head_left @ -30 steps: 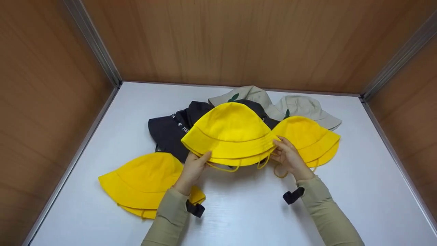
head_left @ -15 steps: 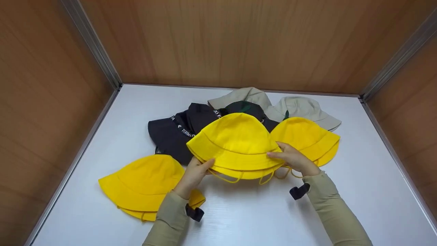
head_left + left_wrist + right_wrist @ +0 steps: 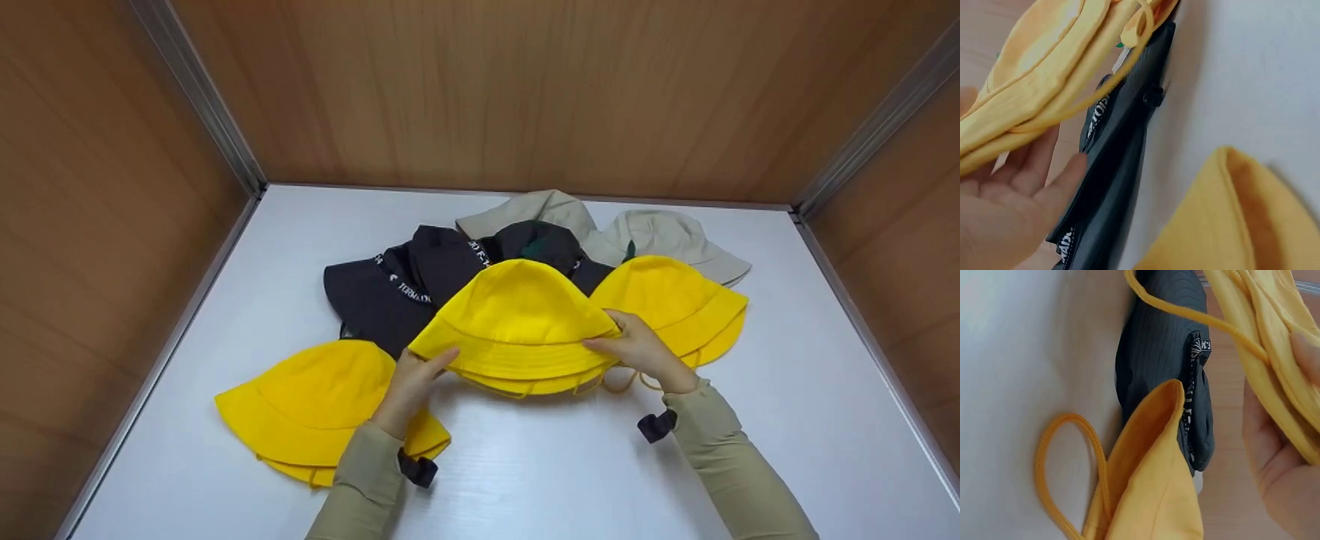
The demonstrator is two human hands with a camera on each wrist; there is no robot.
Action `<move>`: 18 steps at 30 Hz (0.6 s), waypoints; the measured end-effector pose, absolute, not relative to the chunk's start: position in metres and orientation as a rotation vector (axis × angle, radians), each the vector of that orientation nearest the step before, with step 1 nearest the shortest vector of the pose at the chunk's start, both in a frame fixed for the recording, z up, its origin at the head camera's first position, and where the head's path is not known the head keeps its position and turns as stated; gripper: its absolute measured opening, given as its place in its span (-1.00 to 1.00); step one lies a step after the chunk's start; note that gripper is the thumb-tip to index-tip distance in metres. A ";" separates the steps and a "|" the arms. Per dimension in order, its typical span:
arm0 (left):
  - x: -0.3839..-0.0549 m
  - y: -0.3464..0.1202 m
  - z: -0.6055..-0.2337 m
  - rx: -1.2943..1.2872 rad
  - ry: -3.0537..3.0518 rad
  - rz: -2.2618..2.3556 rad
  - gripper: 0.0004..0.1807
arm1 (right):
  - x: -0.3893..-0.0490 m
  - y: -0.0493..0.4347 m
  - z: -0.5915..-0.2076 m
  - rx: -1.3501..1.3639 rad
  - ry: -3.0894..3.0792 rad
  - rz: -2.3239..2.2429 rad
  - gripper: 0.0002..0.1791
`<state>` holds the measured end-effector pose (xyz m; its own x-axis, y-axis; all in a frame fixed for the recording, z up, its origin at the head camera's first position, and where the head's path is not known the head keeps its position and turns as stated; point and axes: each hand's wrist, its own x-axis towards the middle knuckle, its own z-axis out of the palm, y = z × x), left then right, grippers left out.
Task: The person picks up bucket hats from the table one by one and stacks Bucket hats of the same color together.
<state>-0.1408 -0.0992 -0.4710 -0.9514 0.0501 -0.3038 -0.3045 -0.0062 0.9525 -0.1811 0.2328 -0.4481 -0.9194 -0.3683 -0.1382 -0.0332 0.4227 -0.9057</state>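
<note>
A yellow bucket hat (image 3: pixel 517 315) with a yellow cord hangs above the table's middle, crown up and brim toward me. My left hand (image 3: pixel 412 379) grips the brim's left end, thumb on top and fingers beneath. At the other end, my right hand (image 3: pixel 641 349) pinches the brim the same way. The left wrist view shows the held hat's layered brim (image 3: pixel 1044 107) and its cord (image 3: pixel 1112 79) dangling. In the right wrist view the right hand (image 3: pixel 1283 467) curls around the hat's edge (image 3: pixel 1275 365).
A second yellow hat (image 3: pixel 315 405) lies front left, a third (image 3: pixel 667 304) at right. Black hats with white lettering (image 3: pixel 375 300) lie behind the held one. Two beige hats (image 3: pixel 667 236) sit near the wooden back wall (image 3: pixel 525 90). Wooden side walls frame the white table (image 3: pixel 540 480).
Both hands have lowered the held yellow hat toward me, uncovering more of the black hats. The right thumb has shifted onto the brim's top. The other hats stay put.
</note>
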 end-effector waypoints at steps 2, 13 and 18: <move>-0.143 -0.105 -0.471 -0.313 2.059 2.081 -0.42 | -0.179 0.231 -0.445 -0.390 2.422 -1.482 -0.60; -0.152 -0.128 -0.454 -0.058 2.338 1.823 -0.17 | -0.169 0.228 -0.422 -0.579 2.590 -1.355 -0.72; -0.154 -0.124 -0.450 0.027 2.438 1.559 -0.41 | -0.166 0.228 -0.425 -0.571 2.521 -1.431 -0.72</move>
